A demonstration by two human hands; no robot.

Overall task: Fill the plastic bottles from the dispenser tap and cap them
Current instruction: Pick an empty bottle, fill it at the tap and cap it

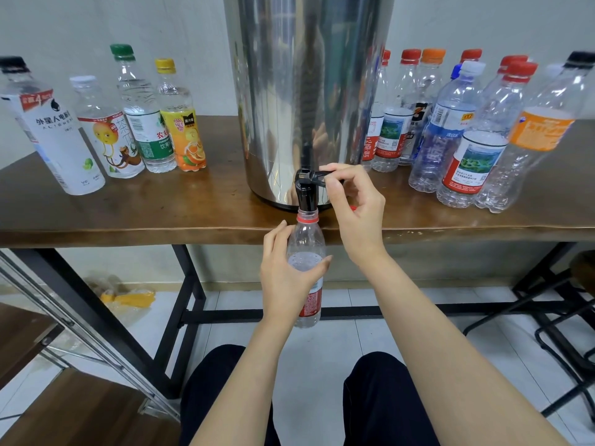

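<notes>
Steel dispenser (pixel 306 91) stands on the wooden table (pixel 161 217), close to its front edge, with a black tap (pixel 306 193) at its base. The right hand (pixel 357 214) reaches up to the tap, and its fingers (pixel 335 171) pinch the lever (pixel 317 176) at the tip. Directly under the spout, the left hand (pixel 286 278) holds an uncapped bottle (pixel 306 236) upright in front of the table edge, with fingers and thumb curled round its middle. The bottle's neck, with a red ring, meets the spout. Water shows in its lower part, and it bears a red label.

Left of the dispenser, a row of capped drinks (pixel 135 130) stands on the table, well apart from the tap. On the right, a cluster of capped clear empties (pixel 467 140) stands packed together, most with red caps.
</notes>
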